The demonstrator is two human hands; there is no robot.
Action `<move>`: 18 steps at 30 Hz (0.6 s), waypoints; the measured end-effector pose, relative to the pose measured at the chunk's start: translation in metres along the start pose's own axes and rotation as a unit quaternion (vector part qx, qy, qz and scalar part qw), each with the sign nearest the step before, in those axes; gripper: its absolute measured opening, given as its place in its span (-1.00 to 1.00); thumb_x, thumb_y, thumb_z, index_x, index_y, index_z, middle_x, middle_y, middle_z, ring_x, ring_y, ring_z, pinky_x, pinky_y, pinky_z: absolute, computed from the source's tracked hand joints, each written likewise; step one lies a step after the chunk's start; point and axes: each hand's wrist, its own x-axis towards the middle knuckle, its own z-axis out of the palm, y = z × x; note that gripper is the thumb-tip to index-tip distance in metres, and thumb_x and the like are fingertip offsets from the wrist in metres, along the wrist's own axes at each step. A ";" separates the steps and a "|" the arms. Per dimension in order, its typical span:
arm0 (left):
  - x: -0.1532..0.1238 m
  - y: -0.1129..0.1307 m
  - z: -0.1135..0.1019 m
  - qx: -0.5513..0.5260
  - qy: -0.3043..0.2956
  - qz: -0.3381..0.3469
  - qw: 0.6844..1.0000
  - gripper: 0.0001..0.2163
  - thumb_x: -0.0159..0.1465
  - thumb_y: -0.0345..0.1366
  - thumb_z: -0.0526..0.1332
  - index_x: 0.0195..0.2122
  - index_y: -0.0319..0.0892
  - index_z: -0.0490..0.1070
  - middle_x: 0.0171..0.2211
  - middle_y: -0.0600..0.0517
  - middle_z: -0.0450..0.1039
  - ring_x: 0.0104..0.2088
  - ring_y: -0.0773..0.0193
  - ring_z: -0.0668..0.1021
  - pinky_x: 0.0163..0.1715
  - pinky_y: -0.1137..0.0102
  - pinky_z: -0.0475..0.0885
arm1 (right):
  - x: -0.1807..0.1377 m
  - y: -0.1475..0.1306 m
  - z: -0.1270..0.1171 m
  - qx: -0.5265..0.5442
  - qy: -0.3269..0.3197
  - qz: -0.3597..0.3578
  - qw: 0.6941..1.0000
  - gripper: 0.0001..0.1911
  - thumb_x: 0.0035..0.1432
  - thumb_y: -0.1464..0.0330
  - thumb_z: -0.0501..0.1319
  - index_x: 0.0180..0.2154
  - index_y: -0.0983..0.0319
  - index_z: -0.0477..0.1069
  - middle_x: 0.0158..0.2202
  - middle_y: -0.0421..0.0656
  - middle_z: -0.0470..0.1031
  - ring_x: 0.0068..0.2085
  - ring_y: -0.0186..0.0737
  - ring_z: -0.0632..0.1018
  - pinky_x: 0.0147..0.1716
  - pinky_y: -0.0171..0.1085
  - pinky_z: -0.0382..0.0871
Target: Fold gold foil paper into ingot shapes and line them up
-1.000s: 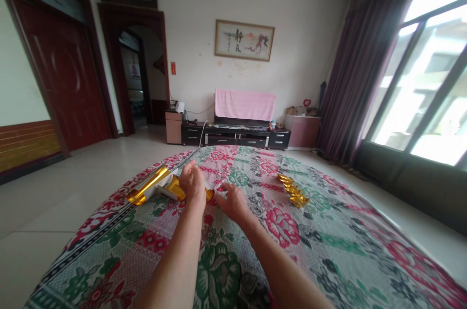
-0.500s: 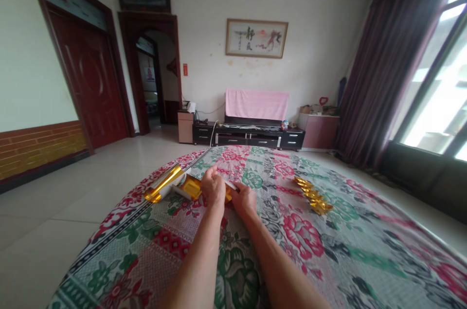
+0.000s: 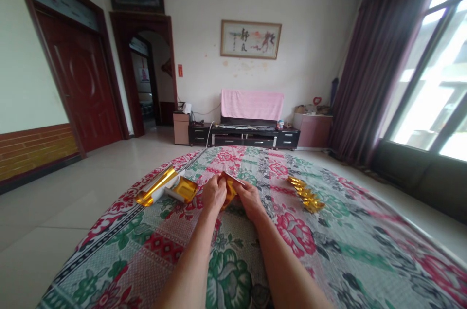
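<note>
Both hands had drawn together since the earlier frame, lifting one gold foil sheet (image 3: 229, 188) clear of the gold paper stack (image 3: 166, 187), which lay just left of the sheet on the floral cloth (image 3: 233, 260). The left hand (image 3: 214, 193) pinched the sheet's left edge and the right hand (image 3: 248, 195) gripped its right edge, holding it just above the cloth. How the fingertips sat on the foil was hard to tell, since the hands' backs hid them. A row of folded gold ingots (image 3: 304, 194) lay well to the right of the sheet. Folding well probably called for matching the edges squarely before pressing the crease, with a light grip so that the thin foil did not crumple.
</note>
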 end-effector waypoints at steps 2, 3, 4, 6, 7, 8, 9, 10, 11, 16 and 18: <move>0.001 -0.001 -0.002 0.006 -0.011 -0.025 1.000 -0.72 0.23 -0.22 -0.02 -0.32 -0.17 0.47 -0.34 -0.10 0.52 -0.28 0.18 0.51 -0.32 0.40 0.28 | 0.002 0.002 -0.001 0.052 0.019 0.010 0.998 -0.60 -0.18 0.13 0.26 -0.32 0.28 0.43 -0.49 -0.23 0.45 -0.50 -0.34 0.41 -0.52 -0.40 0.28; 0.002 -0.002 -0.002 0.006 -0.008 -0.032 0.999 -0.72 0.22 -0.21 -0.01 -0.36 -0.17 0.48 -0.37 -0.09 0.52 -0.31 0.20 0.50 -0.36 0.43 0.27 | 0.004 0.004 -0.001 0.068 0.035 0.015 0.997 -0.62 -0.20 0.13 0.27 -0.37 0.27 0.41 -0.51 -0.24 0.44 -0.51 -0.34 0.41 -0.53 -0.40 0.27; 0.003 -0.003 -0.001 0.004 -0.002 -0.037 0.999 -0.72 0.21 -0.20 0.00 -0.40 -0.17 0.48 -0.40 -0.07 0.52 -0.34 0.22 0.50 -0.39 0.45 0.25 | 0.005 0.006 -0.001 0.079 0.051 0.019 0.995 -0.65 -0.21 0.13 0.28 -0.43 0.27 0.39 -0.54 -0.25 0.42 -0.53 -0.35 0.40 -0.54 -0.40 0.26; 0.004 -0.005 0.000 -0.014 0.006 -0.041 0.999 -0.72 0.19 -0.18 0.03 -0.44 -0.16 0.49 -0.46 -0.04 0.51 -0.39 0.25 0.49 -0.45 0.47 0.23 | 0.008 0.008 -0.001 0.088 0.072 0.019 0.993 -0.68 -0.22 0.13 0.29 -0.52 0.26 0.34 -0.61 -0.30 0.36 -0.58 -0.38 0.36 -0.56 -0.40 0.24; 0.004 -0.005 0.001 -0.027 0.009 -0.048 0.998 -0.72 0.17 -0.16 0.05 -0.46 -0.16 0.49 -0.49 -0.02 0.50 -0.41 0.26 0.48 -0.48 0.48 0.22 | 0.009 0.009 -0.001 0.090 0.078 0.017 0.993 -0.68 -0.22 0.13 0.28 -0.55 0.25 0.33 -0.63 -0.31 0.33 -0.60 -0.40 0.34 -0.57 -0.41 0.23; 0.004 -0.005 0.002 -0.041 0.013 -0.058 0.997 -0.73 0.15 -0.15 0.07 -0.48 -0.16 0.49 -0.52 -0.01 0.49 -0.43 0.26 0.48 -0.50 0.49 0.22 | 0.009 0.009 -0.001 0.088 0.082 0.014 0.993 -0.68 -0.22 0.14 0.28 -0.56 0.25 0.32 -0.65 -0.32 0.31 -0.61 -0.42 0.31 -0.58 -0.41 0.21; 0.004 -0.005 0.002 -0.057 0.016 -0.071 0.996 -0.74 0.13 -0.14 0.09 -0.49 -0.16 0.49 -0.55 0.01 0.48 -0.45 0.26 0.48 -0.52 0.49 0.23 | 0.009 0.010 -0.001 0.084 0.084 0.011 0.993 -0.69 -0.21 0.14 0.28 -0.57 0.25 0.32 -0.65 -0.33 0.30 -0.62 -0.42 0.30 -0.59 -0.41 0.20; 0.004 -0.005 0.002 -0.073 0.021 -0.086 0.993 -0.75 0.10 -0.14 0.11 -0.50 -0.16 0.49 -0.58 0.02 0.47 -0.46 0.26 0.48 -0.53 0.50 0.23 | 0.010 0.010 -0.001 0.078 0.085 0.006 0.993 -0.69 -0.20 0.13 0.27 -0.58 0.25 0.32 -0.65 -0.33 0.30 -0.61 -0.43 0.29 -0.59 -0.41 0.19; 0.003 -0.004 0.002 -0.086 0.025 -0.099 0.991 -0.76 0.08 -0.14 0.13 -0.51 -0.16 0.49 -0.60 0.03 0.46 -0.47 0.26 0.48 -0.54 0.50 0.24 | 0.010 0.010 -0.002 0.070 0.083 0.002 0.994 -0.68 -0.19 0.12 0.26 -0.59 0.25 0.31 -0.65 -0.32 0.30 -0.61 -0.42 0.30 -0.59 -0.41 0.18; 0.004 -0.004 0.001 -0.113 0.042 -0.128 0.984 -0.78 0.02 -0.13 0.16 -0.57 -0.16 0.47 -0.66 0.05 0.41 -0.52 0.27 0.47 -0.57 0.50 0.26 | 0.010 0.011 -0.004 0.043 0.063 -0.010 0.997 -0.66 -0.17 0.11 0.23 -0.64 0.24 0.27 -0.66 -0.33 0.26 -0.60 -0.41 0.28 -0.60 -0.41 0.14; 0.004 -0.006 0.002 -0.108 0.042 -0.130 0.985 -0.78 0.01 -0.12 0.16 -0.58 -0.15 0.46 -0.67 0.06 0.40 -0.52 0.27 0.47 -0.57 0.49 0.27 | 0.011 0.012 -0.005 0.050 0.061 -0.002 0.997 -0.67 -0.18 0.12 0.23 -0.63 0.24 0.27 -0.68 -0.34 0.23 -0.62 -0.43 0.24 -0.62 -0.42 0.12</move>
